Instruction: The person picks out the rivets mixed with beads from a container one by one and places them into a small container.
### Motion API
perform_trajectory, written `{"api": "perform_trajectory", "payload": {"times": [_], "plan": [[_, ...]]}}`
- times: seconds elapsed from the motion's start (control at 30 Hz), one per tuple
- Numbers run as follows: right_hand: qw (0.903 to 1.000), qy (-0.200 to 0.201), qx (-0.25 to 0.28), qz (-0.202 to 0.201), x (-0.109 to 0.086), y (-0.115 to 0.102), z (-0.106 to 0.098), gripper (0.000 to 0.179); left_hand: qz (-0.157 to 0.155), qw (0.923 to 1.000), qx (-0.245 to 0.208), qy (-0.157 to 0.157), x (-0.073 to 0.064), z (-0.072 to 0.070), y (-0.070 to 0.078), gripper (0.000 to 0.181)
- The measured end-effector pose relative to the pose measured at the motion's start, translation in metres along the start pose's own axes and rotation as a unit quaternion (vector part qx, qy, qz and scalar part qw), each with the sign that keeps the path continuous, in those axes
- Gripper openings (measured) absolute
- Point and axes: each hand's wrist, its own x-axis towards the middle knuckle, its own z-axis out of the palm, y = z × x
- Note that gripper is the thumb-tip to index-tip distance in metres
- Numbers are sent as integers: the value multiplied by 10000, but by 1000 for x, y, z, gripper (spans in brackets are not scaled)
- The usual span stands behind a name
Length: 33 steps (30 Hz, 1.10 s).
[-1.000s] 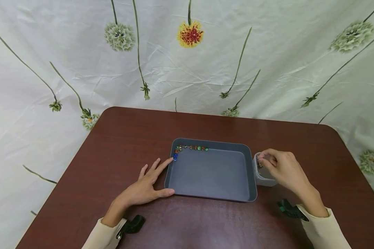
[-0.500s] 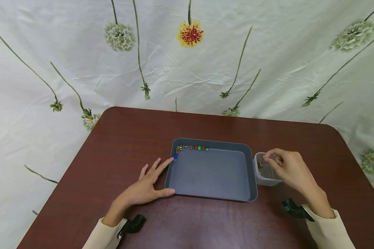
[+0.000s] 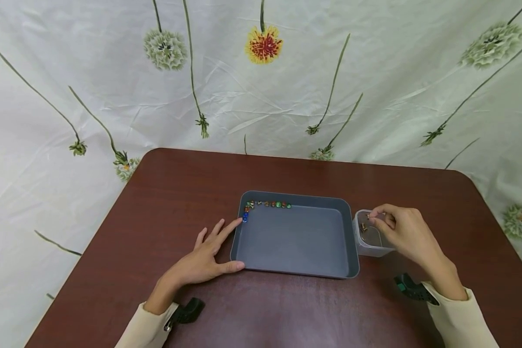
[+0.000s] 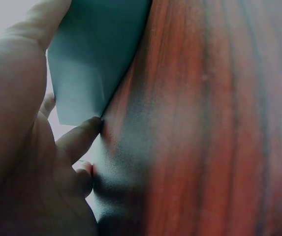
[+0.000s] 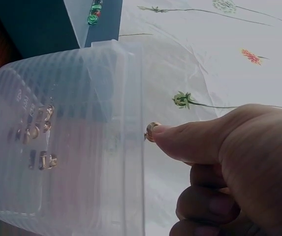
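Note:
My right hand pinches a small round gold piece, shiny and much like a jingle bell, between thumb and index finger. It is at the rim of a clear plastic box, in which several more gold pieces lie. Left of the box is a dark grey tray. My left hand spreads its fingers at the tray's left side, the index fingertip at the left rim and the thumb at the near corner. Small shiny green, red and gold pieces line the tray's far left, with blue ones down the left edge.
The tray and box stand on a dark red-brown wooden table. A white cloth with printed flowers hangs behind its far edge. Dark wrist mounts sit at both cuffs.
My right hand has drawn a little to the right from the box's left side, the gold piece between its fingers, and gold pieces in the box show more. My left hand stays at the tray.

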Motion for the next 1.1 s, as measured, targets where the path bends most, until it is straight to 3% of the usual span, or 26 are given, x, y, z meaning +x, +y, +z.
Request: {"api": "perform_trajectory", "payload": {"times": [1.1], "plan": [[10000,-13,30,82,0,3,-5,6,10,10000,74,14,2,-1,1,95]]}}
